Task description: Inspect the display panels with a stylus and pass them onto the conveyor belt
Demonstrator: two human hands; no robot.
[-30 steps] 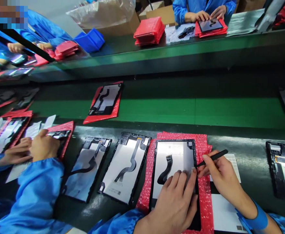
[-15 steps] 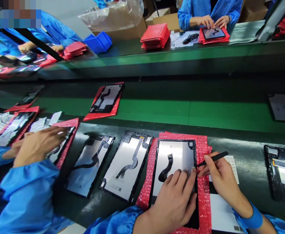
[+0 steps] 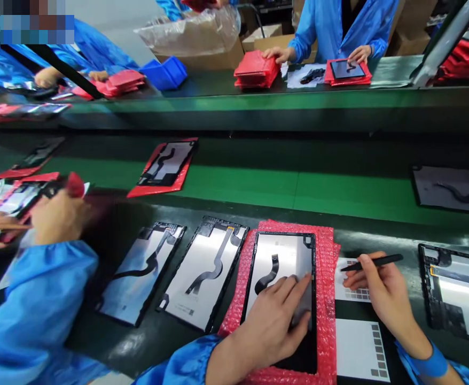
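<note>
A tablet panel (image 3: 282, 256) with a black flex cable lies face down on a red bubble-wrap pad (image 3: 326, 299) in front of me. My left hand (image 3: 272, 321) rests flat on the panel's lower part, fingers spread and pressing it. My right hand (image 3: 382, 291) is off to the panel's right, pinched on a thin black stylus (image 3: 373, 262) whose tip points left over a white sticker sheet (image 3: 352, 280).
Two more panels (image 3: 202, 272) lie left of the pad and another (image 3: 454, 291) at the right. A co-worker's blue sleeve and hand (image 3: 56, 216) work at the left. Behind runs a green conveyor belt (image 3: 298, 187) carrying a panel on red wrap (image 3: 164, 166). People in blue work across it.
My right hand has drawn the stylus away from the panel's right edge to the sticker sheet. My left hand stays on the panel. The co-worker's hand has pulled back left.
</note>
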